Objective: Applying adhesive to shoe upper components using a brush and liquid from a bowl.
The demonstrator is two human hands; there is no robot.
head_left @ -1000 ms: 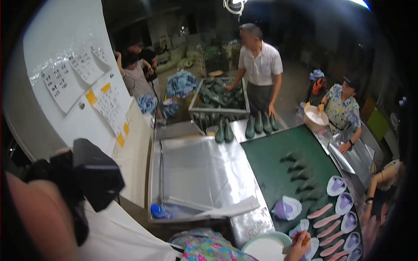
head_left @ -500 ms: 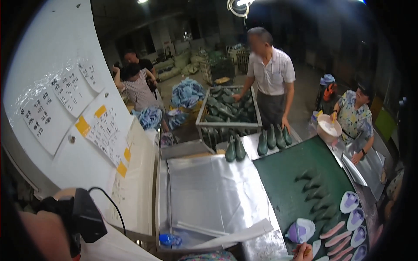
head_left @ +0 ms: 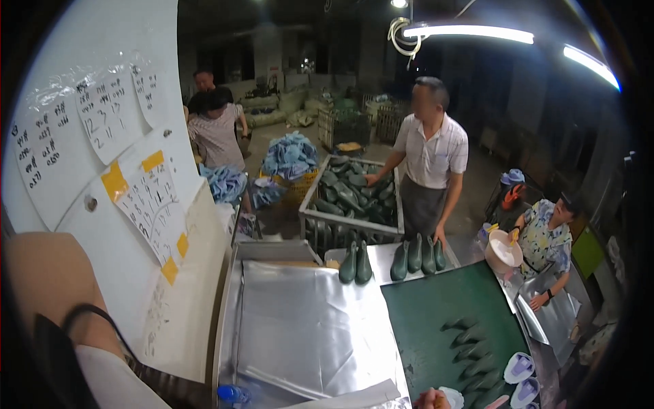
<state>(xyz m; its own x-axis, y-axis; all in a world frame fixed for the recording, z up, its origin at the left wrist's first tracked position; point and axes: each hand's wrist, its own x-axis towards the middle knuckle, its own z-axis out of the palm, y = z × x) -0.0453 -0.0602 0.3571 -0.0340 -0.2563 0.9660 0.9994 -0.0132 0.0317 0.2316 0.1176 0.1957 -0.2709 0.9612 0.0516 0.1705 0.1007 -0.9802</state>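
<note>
My right hand shows only at the lower edge, by the green belt. Its fingers look curled together; whatever they hold is hidden. A pale shoe piece lies right beside it. My left arm, bare and banded by a black strap with a cable, is raised at the far left; its hand is out of the picture. Farther up the belt lies a row of dark green shoe lasts. White and lilac shoe uppers line the belt's right side.
A metal-covered table adjoins the belt, with a blue bottle on it. Green lasts stand upright at its far edge. Behind is a last-filled cage beside a person. Another person sits right, near a pink basin.
The view has tilted upward, so ceiling lamps appear and my right hand sits lower. My left arm fills more of the left side. Two people at the back left have shifted posture.
</note>
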